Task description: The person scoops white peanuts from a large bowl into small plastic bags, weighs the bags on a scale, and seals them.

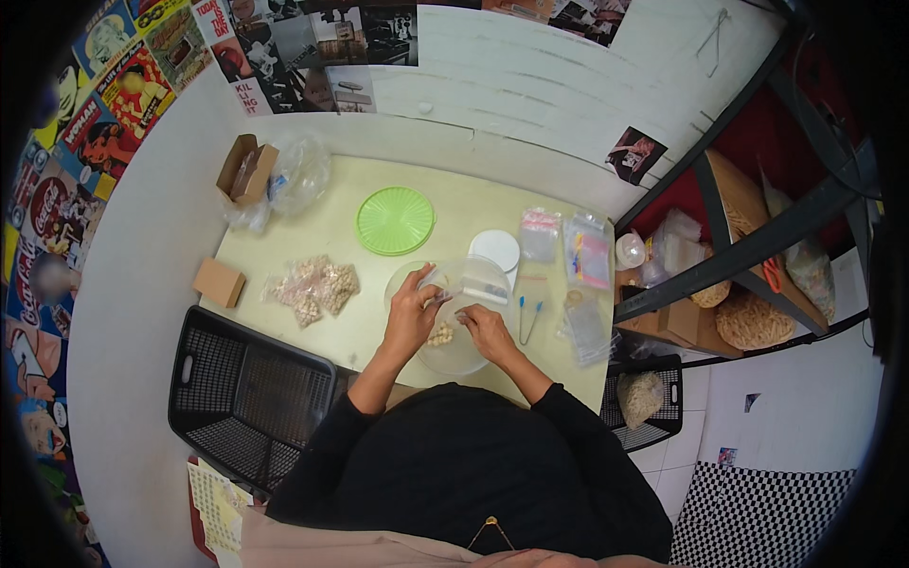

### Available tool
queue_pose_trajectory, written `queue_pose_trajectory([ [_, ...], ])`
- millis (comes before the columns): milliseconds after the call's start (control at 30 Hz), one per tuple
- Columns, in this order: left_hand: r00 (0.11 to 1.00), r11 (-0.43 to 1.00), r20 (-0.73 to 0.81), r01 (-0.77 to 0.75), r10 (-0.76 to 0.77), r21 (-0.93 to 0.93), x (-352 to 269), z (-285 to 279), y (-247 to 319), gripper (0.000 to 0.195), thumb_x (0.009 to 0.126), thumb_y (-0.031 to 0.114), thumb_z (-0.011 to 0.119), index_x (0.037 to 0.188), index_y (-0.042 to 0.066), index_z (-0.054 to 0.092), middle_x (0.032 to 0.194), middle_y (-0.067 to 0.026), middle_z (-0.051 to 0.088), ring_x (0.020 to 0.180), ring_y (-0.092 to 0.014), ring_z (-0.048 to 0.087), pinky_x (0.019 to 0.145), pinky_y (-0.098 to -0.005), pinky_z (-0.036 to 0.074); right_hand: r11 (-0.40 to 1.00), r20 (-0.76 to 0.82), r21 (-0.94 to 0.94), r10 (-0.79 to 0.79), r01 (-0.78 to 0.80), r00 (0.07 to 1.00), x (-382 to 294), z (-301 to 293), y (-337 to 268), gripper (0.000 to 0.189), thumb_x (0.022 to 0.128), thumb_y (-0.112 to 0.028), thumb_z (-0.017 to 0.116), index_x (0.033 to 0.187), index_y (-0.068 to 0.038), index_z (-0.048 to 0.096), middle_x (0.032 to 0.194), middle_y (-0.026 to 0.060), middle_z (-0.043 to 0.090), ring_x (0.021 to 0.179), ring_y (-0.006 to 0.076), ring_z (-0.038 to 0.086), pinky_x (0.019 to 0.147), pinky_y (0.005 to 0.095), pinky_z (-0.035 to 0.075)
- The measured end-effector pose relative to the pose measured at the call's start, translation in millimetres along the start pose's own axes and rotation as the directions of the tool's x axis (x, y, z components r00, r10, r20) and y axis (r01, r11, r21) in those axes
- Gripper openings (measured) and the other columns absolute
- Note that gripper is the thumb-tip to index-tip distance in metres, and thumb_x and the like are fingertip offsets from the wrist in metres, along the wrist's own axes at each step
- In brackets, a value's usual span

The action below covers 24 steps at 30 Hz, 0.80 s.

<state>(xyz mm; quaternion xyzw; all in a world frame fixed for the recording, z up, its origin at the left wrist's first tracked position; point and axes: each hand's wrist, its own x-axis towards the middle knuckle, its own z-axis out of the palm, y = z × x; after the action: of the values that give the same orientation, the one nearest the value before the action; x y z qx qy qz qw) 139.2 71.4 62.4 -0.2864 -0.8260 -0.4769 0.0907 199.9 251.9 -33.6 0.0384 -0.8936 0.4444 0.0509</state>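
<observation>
Both my hands are raised over a clear round plastic container (454, 358) near the table's front edge. My left hand (413, 309) pinches the edge of a small clear plastic bag (454, 284). The fingertips of my right hand (485, 329) are drawn together close to the bag's other side; whether they grip it is hard to tell. Small pale snack pieces (441, 334) show below, between the hands. Behind the hands are a white round device (495, 248), partly covered by clear plastic, and a green ribbed lid (395, 221). Tongs with blue tips (529, 321) lie to the right.
Filled snack bags (317, 287) lie left on the table (334, 184). Stacks of empty bags (588, 252) are at the right. Cardboard boxes (220, 282) stand at the left edge, above a black plastic crate (252, 387). A metal-framed shelf (738, 259) rises at the right.
</observation>
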Motion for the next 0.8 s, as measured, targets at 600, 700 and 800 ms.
queue_pose_trajectory([
  [600, 0.970, 0.980, -0.154, 0.196, -0.188, 0.040, -5.4, -31.6, -34.1, 0.016, 0.076, 0.010, 0.080, 0.083, -0.001, 0.071, 0.114, -0.0227, 0.063, 0.100, -0.039, 0.064, 0.085, -0.0420, 0.051, 0.477, 0.331, 0.716, 0.411, -0.510, 0.849, 7.2, -33.7, -26.3, 0.023, 0.100, -0.013, 0.051, 0.105, 0.008, 0.060, 0.093, 0.0164, 0.067, 0.083, 0.0220, 0.070, 0.073, 0.0303, 0.058],
  [700, 0.951, 0.964, -0.173, 0.263, -0.256, 0.023, -10.1, -41.7, -48.4, 0.017, 0.077, 0.014, 0.079, 0.085, 0.000, 0.072, 0.114, -0.0213, 0.064, 0.102, -0.037, 0.064, 0.087, -0.0417, 0.050, 0.481, 0.298, 0.724, 0.429, -0.494, 0.853, 9.1, -52.9, -35.8, 0.023, 0.099, -0.014, 0.053, 0.103, 0.008, 0.060, 0.090, 0.0159, 0.067, 0.081, 0.0220, 0.070, 0.072, 0.0304, 0.058],
  [800, 0.934, 0.950, -0.178, 0.312, -0.311, -0.022, -14.9, -50.8, -68.0, 0.017, 0.079, 0.014, 0.079, 0.090, 0.002, 0.074, 0.114, -0.0202, 0.064, 0.108, -0.033, 0.062, 0.092, -0.0390, 0.047, 0.463, 0.251, 0.763, 0.432, -0.452, 0.866, 12.0, -65.0, -33.9, 0.024, 0.097, -0.016, 0.056, 0.103, 0.007, 0.061, 0.090, 0.0149, 0.067, 0.080, 0.0218, 0.069, 0.073, 0.0307, 0.058],
])
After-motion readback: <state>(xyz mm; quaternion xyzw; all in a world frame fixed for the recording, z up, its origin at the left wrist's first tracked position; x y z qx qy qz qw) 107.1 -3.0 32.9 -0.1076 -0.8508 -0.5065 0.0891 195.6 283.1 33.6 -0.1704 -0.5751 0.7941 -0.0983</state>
